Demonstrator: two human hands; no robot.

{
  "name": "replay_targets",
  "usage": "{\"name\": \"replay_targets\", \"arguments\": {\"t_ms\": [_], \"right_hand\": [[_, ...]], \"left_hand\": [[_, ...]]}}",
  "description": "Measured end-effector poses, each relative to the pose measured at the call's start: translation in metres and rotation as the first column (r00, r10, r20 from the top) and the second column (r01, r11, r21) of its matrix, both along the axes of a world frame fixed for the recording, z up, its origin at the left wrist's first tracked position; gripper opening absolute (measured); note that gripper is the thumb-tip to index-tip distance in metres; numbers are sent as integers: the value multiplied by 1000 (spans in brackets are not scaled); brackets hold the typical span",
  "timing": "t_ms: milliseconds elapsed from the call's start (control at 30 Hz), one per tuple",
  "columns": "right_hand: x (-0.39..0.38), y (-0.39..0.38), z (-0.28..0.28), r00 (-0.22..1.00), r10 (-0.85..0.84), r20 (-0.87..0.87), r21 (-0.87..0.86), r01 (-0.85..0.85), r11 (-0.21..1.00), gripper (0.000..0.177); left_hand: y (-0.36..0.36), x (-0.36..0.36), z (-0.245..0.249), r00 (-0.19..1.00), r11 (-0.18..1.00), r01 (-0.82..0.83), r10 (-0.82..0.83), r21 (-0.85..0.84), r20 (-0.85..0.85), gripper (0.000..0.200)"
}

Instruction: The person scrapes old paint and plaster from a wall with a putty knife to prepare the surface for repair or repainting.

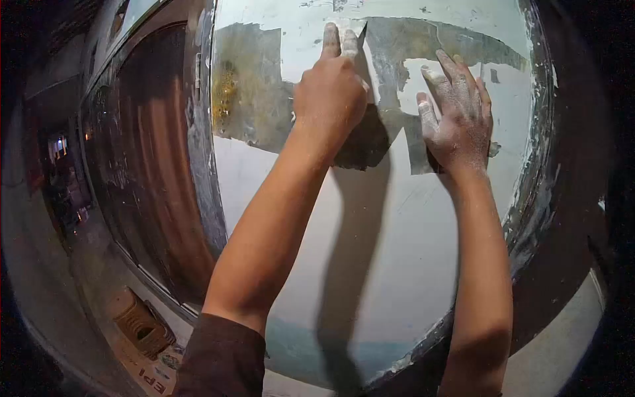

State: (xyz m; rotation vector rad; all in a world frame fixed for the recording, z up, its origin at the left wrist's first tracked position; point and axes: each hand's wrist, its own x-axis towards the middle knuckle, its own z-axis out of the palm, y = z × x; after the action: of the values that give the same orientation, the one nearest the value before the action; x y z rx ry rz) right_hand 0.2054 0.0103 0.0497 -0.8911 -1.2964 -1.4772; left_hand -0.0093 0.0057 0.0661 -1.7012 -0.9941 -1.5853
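In the head view, a white-coated panel (291, 198) fills the middle, with grey-green patches (251, 86) showing through the coat near its top. My left hand (331, 96) is closed against this upper part, index and middle fingers stretched along the thin blade of a scraper (360, 28). Its handle is hidden in my palm. My right hand (458, 116), dusted with white powder, lies flat with fingers spread over a white patch and grey area to the right. It holds nothing that I can see. Shadows of both arms fall on the panel.
A worn, paint-smeared frame edge (204, 132) runs down the panel's left side. Beyond it hangs a brown curtain-like sheet (159, 139). On the floor at lower left is a brown moulded object, perhaps a plastic chair (140, 323), near printed letters (153, 380).
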Motion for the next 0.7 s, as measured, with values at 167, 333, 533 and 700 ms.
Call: {"name": "replay_targets", "arguments": {"t_ms": [167,333,533,700], "right_hand": [[0,-3,0,1000,-13,-5,-13,13,1000,35],[-3,-6,0,999,-36,-30,-22,35,999,38],[1,-7,0,999,-39,-17,-44,39,998,39],[-3,-7,0,998,-59,-35,-51,57,997,39]], "left_hand": [[-16,0,-12,999,958,16,-27,-287,-36,63],[-23,3,-82,1000,943,23,-26,-332,-7,72],[-6,-9,7,997,960,35,-55,-278,-61,36],[-3,-3,-58,998,990,46,-41,-133,37,57]]}}
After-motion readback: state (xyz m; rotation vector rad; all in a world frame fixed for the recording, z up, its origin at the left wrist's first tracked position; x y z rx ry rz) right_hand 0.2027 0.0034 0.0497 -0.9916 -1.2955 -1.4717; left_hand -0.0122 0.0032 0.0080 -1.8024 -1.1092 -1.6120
